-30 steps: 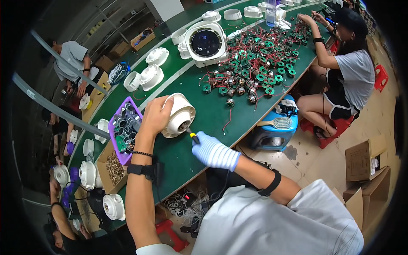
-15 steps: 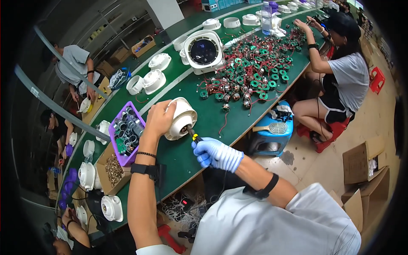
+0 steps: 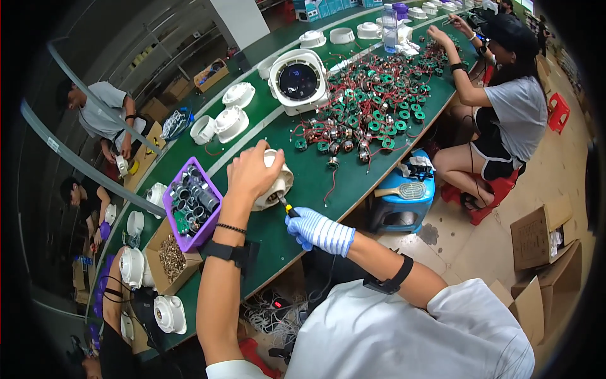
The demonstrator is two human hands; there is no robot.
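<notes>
on the near part of the green bench (image 3: 315, 189), close to its front edge, a white housing (image 3: 282, 183) is held tilted under the left hand (image 3: 252, 170). its body is rounded and stepped, off-white and plain, and a round opening is turned toward the right hand (image 3: 320, 232); something dark and metallic is seen inside. much of its upper left side is hidden by the fingers.

the housing is gripped from above by the bare left hand, with the fingers bent over it. a tool (image 3: 290, 210) with a black and yellow handle is clasped in the gloved right hand, the fingers closed around it. its thin shaft is pointed at the opening; whether the inside is touched cannot be told.

the front edge of the bench is slanted from lower left to upper right, and the right hand is held by it. green surface is left showing to the right of the housing, as far as one loose motor (image 3: 332, 162) with a red wire and the motor pile (image 3: 372, 126) beyond. the left side is more tightly bounded: a purple basket (image 3: 203, 234) is set just beside the left wrist, and a carton (image 3: 186, 278) of small brass-coloured parts is placed next to it. a blue stool (image 3: 421, 203) is stood beyond the edge, to the right.
</notes>
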